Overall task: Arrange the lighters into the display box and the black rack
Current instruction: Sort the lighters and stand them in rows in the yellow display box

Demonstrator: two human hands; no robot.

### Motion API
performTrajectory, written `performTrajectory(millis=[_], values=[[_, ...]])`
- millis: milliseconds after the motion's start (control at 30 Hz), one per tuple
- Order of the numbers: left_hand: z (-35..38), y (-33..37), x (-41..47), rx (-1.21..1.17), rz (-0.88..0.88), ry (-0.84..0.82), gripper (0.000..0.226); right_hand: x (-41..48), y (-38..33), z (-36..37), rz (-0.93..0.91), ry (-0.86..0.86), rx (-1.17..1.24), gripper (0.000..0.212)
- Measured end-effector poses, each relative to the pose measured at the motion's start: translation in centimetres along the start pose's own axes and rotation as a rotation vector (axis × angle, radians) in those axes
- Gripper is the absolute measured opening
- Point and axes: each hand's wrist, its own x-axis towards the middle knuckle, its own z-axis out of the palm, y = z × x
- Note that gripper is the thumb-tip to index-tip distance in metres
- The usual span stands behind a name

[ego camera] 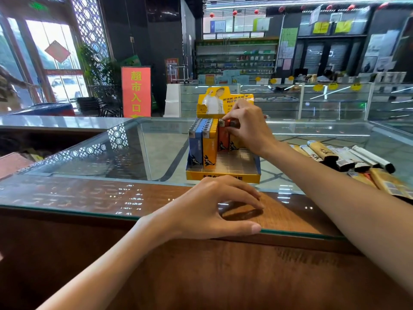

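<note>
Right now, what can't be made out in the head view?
- Display box right rows, head view: the right hand, pinching the orange lighter, hides the count behind it.
- Box front print, head view: the left hand covers its middle.
- Loose lighters, head view: pile cut off by the right edge.
- Black rack: nowhere identifiable in head view.

Display box [223,175] on the counter [89,193]
Standing lighters [202,144] fill its left rows; loose lighters [344,156] lie just off to its right.
</note>
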Motion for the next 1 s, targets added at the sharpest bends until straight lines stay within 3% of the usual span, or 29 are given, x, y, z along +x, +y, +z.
performTrajectory(millis=[533, 1000], values=[[-0.1, 0.4, 0.0, -0.021, -0.045, -0.016, 0.032, -0.1, 0.6, 0.1, 0.052, 0.056, 0.048, 0.022], [-0.1, 0.3, 0.0, -0.031, -0.052, -0.009, 0.031, -0.4, 1.0, -0.4, 0.027, -0.006, 0.012, 0.023]])
